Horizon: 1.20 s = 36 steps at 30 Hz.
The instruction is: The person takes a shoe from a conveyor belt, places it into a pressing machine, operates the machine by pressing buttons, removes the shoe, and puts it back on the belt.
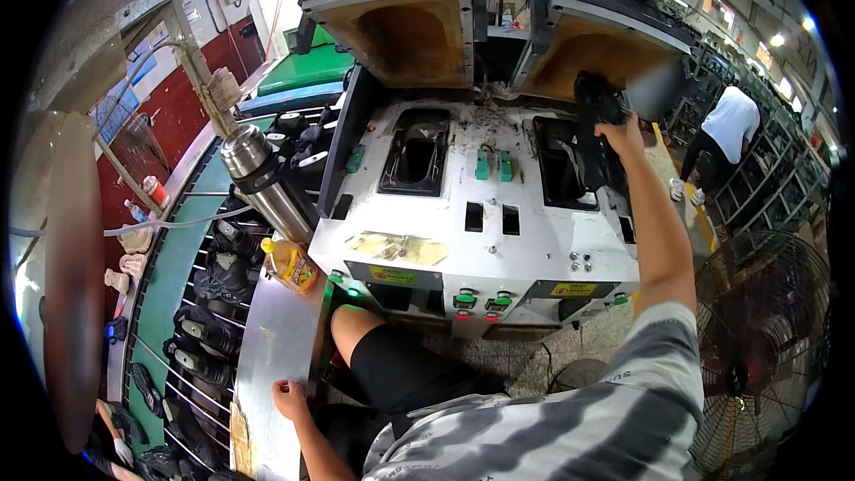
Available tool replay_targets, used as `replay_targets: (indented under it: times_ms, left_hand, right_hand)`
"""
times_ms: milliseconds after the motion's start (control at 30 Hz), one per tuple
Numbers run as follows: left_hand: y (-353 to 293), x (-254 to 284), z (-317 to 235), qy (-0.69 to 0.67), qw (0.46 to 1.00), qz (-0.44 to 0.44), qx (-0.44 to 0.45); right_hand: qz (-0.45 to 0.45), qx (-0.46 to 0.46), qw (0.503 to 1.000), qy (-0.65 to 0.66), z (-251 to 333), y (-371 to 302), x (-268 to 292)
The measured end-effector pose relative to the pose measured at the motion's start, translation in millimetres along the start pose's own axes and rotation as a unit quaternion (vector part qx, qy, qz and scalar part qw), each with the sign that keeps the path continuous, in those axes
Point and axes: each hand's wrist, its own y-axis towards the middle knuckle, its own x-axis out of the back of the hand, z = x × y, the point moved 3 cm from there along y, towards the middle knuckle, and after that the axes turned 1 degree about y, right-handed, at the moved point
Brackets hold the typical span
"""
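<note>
My right hand [623, 136] grips a black shoe [598, 123] and holds it over the right opening [557, 165] of a white two-station press machine [485, 120]. Above that opening stands a raised lid [570, 46] with a brown inner pad. The left opening [417, 156] has a black rim, under a second raised lid [396, 36]. My left hand [289, 398] is down at the edge of a metal side table [278, 338], its fingers curled, and nothing shows in them.
A steel thermos [263, 174] and a yellow-capped bottle [289, 265] stand left of the machine. Beyond them, a rack conveyor carries several black shoes [203, 330]. A caged fan [757, 356] is at right. A co-worker's gloved hand [123, 452] shows lower left; another person [726, 125] bends far right.
</note>
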Motion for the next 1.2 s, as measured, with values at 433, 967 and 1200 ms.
replay_targets:
  times_ms: [433,967,1200]
  left_hand:
    - [-84,-90,-136,-0.160,0.933,0.298,-0.121]
    - [-271,-234,-334,-0.119,0.668,0.659,-0.325]
    - [-165,-155,-239,-0.209,0.798,0.499,-0.265]
  right_hand:
    - [0.143,-0.045,0.962,-0.228,1,-30,-75]
    - [-0.043,-0.256,0.815,0.518,-335,-272,2]
    - [0.175,-0.372,0.872,0.266,-323,-345,-124]
